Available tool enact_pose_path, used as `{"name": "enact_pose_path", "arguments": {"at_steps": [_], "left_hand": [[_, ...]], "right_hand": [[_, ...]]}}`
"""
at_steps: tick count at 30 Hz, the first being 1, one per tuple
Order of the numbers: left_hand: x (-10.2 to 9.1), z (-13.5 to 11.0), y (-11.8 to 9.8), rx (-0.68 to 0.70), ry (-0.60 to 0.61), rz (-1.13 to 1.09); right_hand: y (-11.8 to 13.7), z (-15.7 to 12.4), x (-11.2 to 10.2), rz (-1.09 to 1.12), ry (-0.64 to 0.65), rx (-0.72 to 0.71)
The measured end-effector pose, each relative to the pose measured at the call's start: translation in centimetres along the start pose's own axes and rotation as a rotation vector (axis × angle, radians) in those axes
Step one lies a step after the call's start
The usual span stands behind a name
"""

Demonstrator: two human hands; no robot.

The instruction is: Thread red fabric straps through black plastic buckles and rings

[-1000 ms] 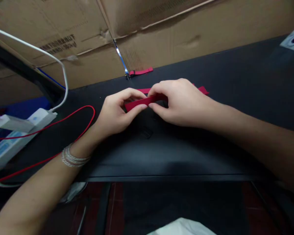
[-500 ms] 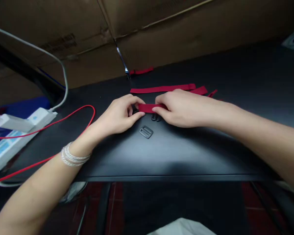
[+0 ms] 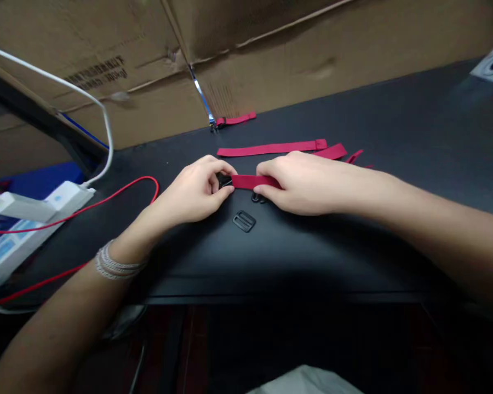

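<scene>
A short red strap [image 3: 252, 181] is held between both hands over the black table [image 3: 394, 131]. My left hand [image 3: 197, 189] pinches its left end, where a small black buckle piece shows at the fingertips. My right hand [image 3: 302, 183] grips the strap's right part, fingers closed over it. A black slider buckle [image 3: 244, 221] lies flat on the table just below the hands. A small dark ring [image 3: 258, 198] lies under the right thumb.
Longer red straps [image 3: 271, 148] lie beyond the hands, and another red strap with a metal clip [image 3: 232, 120] rests by the cardboard wall [image 3: 271, 60]. A white power strip [image 3: 20, 230] and a red cable [image 3: 119, 197] sit at the left.
Both hands came toward me and lowered with the strap, uncovering the red straps behind. The slider buckle on the table came into view. The grips stayed the same.
</scene>
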State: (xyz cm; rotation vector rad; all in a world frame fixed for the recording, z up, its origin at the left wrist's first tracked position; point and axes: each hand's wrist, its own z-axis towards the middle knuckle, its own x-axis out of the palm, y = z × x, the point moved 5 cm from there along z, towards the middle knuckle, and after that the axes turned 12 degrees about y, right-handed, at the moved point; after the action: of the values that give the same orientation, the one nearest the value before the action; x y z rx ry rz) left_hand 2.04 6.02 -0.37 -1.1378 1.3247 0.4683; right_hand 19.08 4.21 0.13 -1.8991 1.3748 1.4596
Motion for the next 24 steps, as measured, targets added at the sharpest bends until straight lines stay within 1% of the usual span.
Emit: {"name": "enact_pose_path", "arguments": {"at_steps": [7, 13, 17, 20, 24], "left_hand": [[0.09, -0.01, 0.06, -0.042, 0.026, -0.041], [0.11, 0.12, -0.04, -0.058, 0.003, 0.015], [0.33, 0.27, 0.28, -0.074, -0.009, -0.046], [0.25, 0.34, 0.51, -0.075, -0.048, -0.053], [-0.19, 0.26, 0.76, -0.131, -0.096, 0.051]], "right_hand": [[0.06, -0.13, 0.00, -0.020, -0.005, -0.008], [0.25, -0.03, 0.00, -0.025, -0.004, -0.019], [0.26, -0.11, -0.01, -0.023, -0.001, -0.011], [0.23, -0.13, 0.05, -0.029, 0.005, -0.006], [0.23, -0.12, 0.12, -0.033, 0.009, -0.012]]}}
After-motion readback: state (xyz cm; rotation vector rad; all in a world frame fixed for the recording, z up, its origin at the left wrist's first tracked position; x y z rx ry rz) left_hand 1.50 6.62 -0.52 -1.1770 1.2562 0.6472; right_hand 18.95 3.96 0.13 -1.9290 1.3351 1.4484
